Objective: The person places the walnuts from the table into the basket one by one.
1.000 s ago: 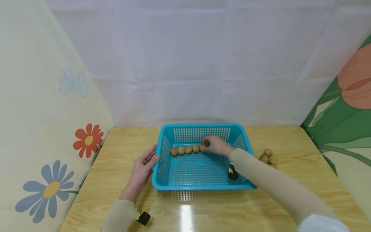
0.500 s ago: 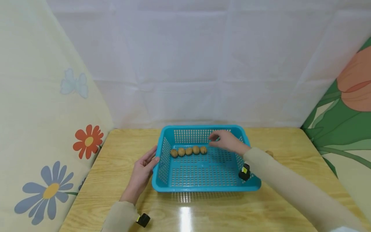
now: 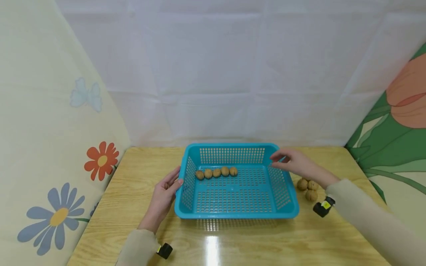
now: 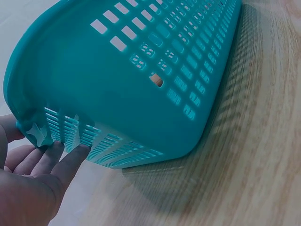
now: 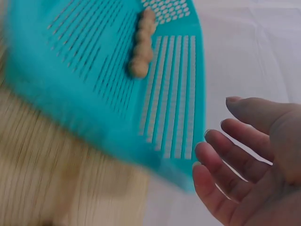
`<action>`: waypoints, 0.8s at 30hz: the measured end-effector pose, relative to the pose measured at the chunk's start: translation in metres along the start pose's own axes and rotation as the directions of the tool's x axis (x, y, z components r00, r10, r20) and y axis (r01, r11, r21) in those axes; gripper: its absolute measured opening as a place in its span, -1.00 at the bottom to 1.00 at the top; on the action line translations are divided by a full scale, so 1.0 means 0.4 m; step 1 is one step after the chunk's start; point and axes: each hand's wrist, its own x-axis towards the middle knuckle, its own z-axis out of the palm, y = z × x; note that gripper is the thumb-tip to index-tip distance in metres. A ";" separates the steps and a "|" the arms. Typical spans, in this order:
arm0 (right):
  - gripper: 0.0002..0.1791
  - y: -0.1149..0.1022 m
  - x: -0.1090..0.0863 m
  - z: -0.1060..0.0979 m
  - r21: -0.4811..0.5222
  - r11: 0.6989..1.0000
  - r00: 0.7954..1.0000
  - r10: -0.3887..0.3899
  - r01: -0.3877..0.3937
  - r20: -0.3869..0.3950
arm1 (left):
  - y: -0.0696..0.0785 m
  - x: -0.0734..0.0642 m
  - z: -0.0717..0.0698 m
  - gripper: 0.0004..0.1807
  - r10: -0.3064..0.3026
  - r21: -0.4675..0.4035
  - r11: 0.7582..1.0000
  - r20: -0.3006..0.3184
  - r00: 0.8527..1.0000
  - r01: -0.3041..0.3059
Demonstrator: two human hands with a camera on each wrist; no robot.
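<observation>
A blue plastic basket [image 3: 237, 215] with slotted walls stands on the table. Inside, several walnuts [image 3: 216, 172] lie in a row from the left wall toward the middle. My left hand [image 3: 161, 197] holds the basket's left side, thumb at the rim and fingers against the outer wall, as the left wrist view shows. Over the basket's right rim hovers my right hand [image 3: 296, 162], its fingers relaxed and apart, with nothing in them. Several loose walnuts [image 3: 311, 195] sit on the table just right of the basket, partly under the right hand and wrist.
The wood-patterned table [image 3: 246, 244] reaches back to a white cloth [image 3: 213, 74]. Flower-printed cloths hang at the left [image 3: 40, 147] and right [image 3: 399, 147]. A black wrist device [image 3: 324, 207] is on the right sleeve.
My right hand has let go of the last walnut in the row and moved right, out over the basket's right edge. The left hand has stayed on the basket.
</observation>
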 end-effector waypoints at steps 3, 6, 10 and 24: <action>-0.64 0.025 -0.045 -0.017 -0.031 0.999 1.000 0.012 -0.013 -0.025 | -0.002 0.001 -0.001 -0.36 0.002 -0.003 1.000 0.001 1.000 -0.002; -0.65 0.054 -0.084 -0.029 -0.051 0.998 0.998 0.039 -0.042 -0.045 | -0.006 0.000 -0.001 -0.37 0.001 -0.010 1.000 0.003 1.000 -0.001; -0.65 0.095 -0.132 -0.039 -0.067 0.995 0.996 0.064 -0.069 -0.065 | -0.011 -0.002 -0.001 -0.37 -0.007 -0.010 1.000 0.000 1.000 0.007; -0.67 0.234 -0.240 0.011 -0.211 0.973 0.994 0.073 -0.087 -0.077 | -0.005 0.004 -0.001 -0.37 0.000 -0.009 1.000 -0.005 1.000 0.000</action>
